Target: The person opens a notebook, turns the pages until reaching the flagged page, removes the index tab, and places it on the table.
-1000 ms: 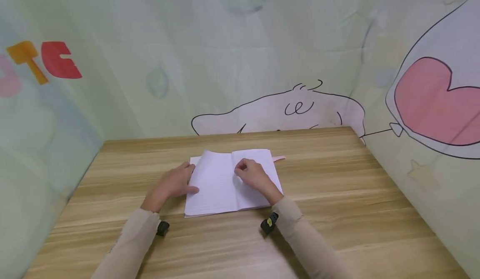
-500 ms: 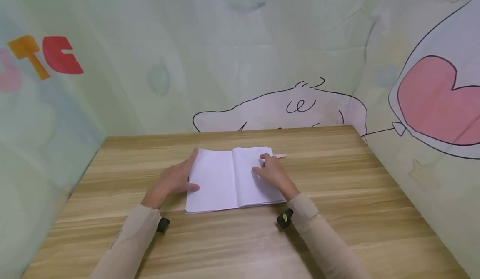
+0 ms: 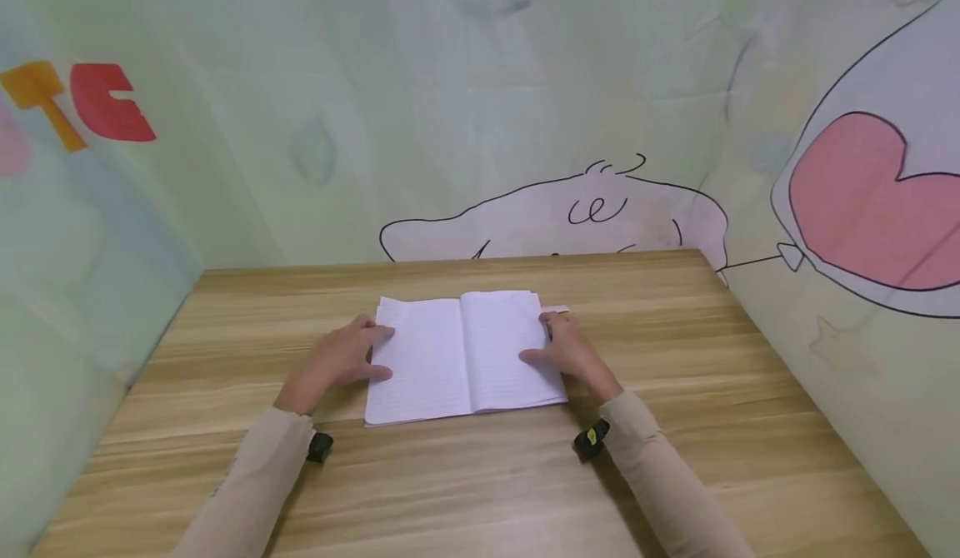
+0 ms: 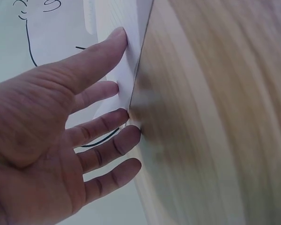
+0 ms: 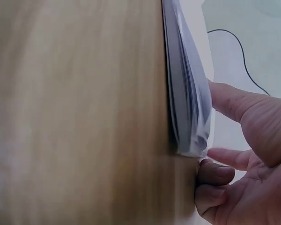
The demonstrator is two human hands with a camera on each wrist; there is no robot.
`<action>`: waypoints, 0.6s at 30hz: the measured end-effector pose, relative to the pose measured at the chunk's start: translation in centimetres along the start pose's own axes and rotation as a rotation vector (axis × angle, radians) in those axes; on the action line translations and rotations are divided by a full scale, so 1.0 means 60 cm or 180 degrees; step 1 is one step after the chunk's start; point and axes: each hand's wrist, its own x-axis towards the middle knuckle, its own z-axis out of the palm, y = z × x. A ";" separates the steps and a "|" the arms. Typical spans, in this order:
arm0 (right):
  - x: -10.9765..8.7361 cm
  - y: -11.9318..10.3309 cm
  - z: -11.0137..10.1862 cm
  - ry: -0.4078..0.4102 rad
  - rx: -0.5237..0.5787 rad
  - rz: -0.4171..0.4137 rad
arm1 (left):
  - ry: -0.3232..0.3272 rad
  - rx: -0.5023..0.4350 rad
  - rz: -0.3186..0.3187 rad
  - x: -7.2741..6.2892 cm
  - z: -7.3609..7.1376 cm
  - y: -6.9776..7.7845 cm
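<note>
Wooden table, open notebook between both hands, apparently against each

Head cam: high, faces fwd/down, wide on notebook, tabletop. L wrist cam: low, rolled, close by L fingers. R wrist cam: ditto, R fingers. All share notebook.

Lined white notebook, beige sleeves
</note>
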 end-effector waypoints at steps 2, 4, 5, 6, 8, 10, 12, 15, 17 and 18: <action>0.001 0.005 0.000 -0.0016 0.0079 0.0005 | -0.0003 -0.0014 -0.0009 -0.001 0.001 -0.002; 0.001 0.007 0.000 -0.0031 0.0164 0.0051 | -0.0017 -0.0030 -0.0018 -0.001 0.001 -0.003; 0.002 0.007 0.001 -0.0038 0.0201 0.0069 | -0.0028 -0.0034 -0.0017 -0.002 0.000 -0.004; 0.002 0.006 0.001 -0.0043 0.0225 0.0101 | -0.0043 -0.0035 -0.0026 -0.002 0.000 -0.005; 0.003 0.005 -0.002 -0.0053 0.0257 0.0134 | -0.0065 -0.0047 -0.0049 -0.002 -0.001 -0.003; 0.003 0.004 -0.004 -0.0052 0.0283 0.0150 | -0.0084 -0.0046 -0.0054 -0.002 -0.002 -0.001; 0.003 0.004 -0.005 -0.0045 0.0292 0.0138 | -0.0110 -0.0062 -0.0070 -0.002 -0.003 0.001; 0.003 0.004 -0.004 -0.0031 0.0303 0.0134 | -0.0146 -0.0092 -0.0091 -0.002 -0.004 0.003; 0.003 0.005 -0.004 -0.0035 0.0321 0.0119 | -0.0161 -0.0112 -0.0116 -0.002 -0.005 0.003; 0.003 0.005 -0.003 -0.0034 0.0342 0.0114 | -0.0161 -0.0106 -0.0114 -0.002 -0.005 0.003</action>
